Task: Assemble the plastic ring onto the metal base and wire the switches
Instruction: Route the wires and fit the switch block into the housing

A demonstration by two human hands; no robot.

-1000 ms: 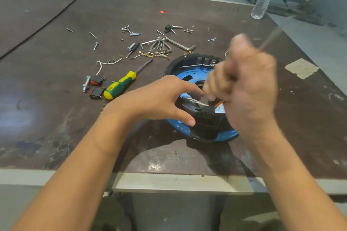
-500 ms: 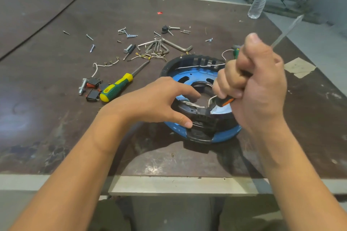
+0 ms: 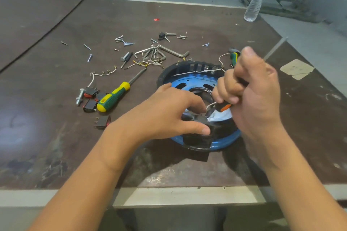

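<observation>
Left grip (image 3: 165,116): thumb and fingers pinch the boxy near section of the plastic ring (image 3: 187,67).
Right grip (image 3: 257,99): a fist wrapped around a screwdriver (image 3: 223,107), with the black-and-orange handle end down and the thin steel shaft pointing up and away (blurred).
Plastic ring: black with a ribbed wall, seated around the metal base (image 3: 187,80), near the desk's (image 3: 56,137) front edge.
Metal base: glossy blue slotted disc with a round centre hole.
Wire (image 3: 210,105): thin white strand curling beside the handle end.
Desk: worn dark board; boxy black rocker switches (image 3: 90,105), bent hex keys (image 3: 169,52) and a green-yellow screwdriver (image 3: 114,97) lie to the left.
</observation>
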